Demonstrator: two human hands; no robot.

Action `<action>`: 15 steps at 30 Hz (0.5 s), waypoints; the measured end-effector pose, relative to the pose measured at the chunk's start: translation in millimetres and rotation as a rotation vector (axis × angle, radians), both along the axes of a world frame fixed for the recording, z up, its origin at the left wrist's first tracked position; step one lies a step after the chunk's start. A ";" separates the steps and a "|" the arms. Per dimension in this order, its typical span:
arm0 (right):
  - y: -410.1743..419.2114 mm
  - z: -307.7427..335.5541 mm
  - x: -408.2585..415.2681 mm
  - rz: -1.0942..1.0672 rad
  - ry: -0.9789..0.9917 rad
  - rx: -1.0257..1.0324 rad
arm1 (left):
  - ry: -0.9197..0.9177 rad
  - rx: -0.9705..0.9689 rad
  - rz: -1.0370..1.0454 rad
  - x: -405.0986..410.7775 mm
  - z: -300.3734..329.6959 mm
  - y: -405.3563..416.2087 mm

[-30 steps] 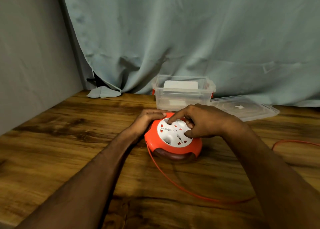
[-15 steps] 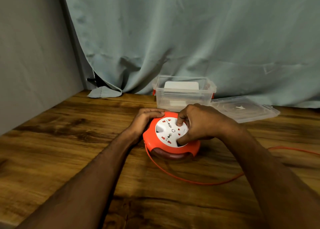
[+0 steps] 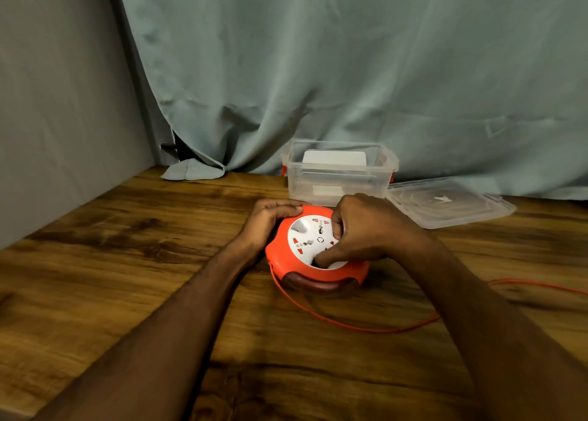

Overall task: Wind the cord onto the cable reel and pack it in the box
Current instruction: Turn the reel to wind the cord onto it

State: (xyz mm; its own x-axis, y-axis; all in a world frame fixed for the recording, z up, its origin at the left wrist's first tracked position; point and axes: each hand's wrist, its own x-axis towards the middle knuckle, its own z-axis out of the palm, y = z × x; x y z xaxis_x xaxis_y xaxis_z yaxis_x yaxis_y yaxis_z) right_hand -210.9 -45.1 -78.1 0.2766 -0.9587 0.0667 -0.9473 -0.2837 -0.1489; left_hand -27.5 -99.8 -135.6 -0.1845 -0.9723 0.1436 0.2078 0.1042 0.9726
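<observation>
- We are looking down at an orange cable reel point(image 3: 313, 266) lying flat on a wooden table point(image 3: 111, 277), its white socket face point(image 3: 310, 237) turned up.
- The left hand point(image 3: 270, 218) is gripping the reel's far left edge, with the fingers curling over the orange rim and the thumb lying along the top.
- The right hand point(image 3: 362, 229) is sitting on the socket face with its fingers curled; the thumb is pressing down near the front of the white disc and the fingertips are digging in at its right side, so it is holding the disc rather than lying flat on it.
- The orange cord point(image 3: 350, 325) is leaving the reel at its front left, sweeping in a loose curve across the table under the right forearm and running off toward the right edge of the view.
- A clear plastic box point(image 3: 339, 174) is standing open just behind the reel, against a grey-green curtain point(image 3: 350, 70); something white is showing inside it, and we cannot tell what it is.
- The box's clear lid point(image 3: 448, 201) is lying flat on the table just to the right of the box.
- The reel is sitting outside the box, and a good deal of cord is lying unwound on the table.
</observation>
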 end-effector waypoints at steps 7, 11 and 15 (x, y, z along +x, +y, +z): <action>4.4 0.3 10.0 -0.065 0.054 -0.081 | 0.029 -0.005 0.036 -1.8 -1.2 -2.8; 2.0 -1.1 9.0 -0.055 0.053 -0.067 | 0.037 -0.002 0.033 -0.2 -1.6 -2.4; -3.0 -5.6 2.3 -0.016 0.062 -0.175 | 0.081 -0.005 0.102 1.0 -3.0 -5.5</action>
State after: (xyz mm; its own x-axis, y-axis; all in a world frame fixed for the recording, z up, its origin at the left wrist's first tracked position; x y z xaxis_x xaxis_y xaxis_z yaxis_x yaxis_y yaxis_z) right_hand -208.6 -48.1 -83.7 0.2706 -0.9382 0.2156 -0.9576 -0.2852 -0.0395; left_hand -26.5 -105.3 -138.7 -0.0726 -0.9847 0.1585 0.2735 0.1332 0.9526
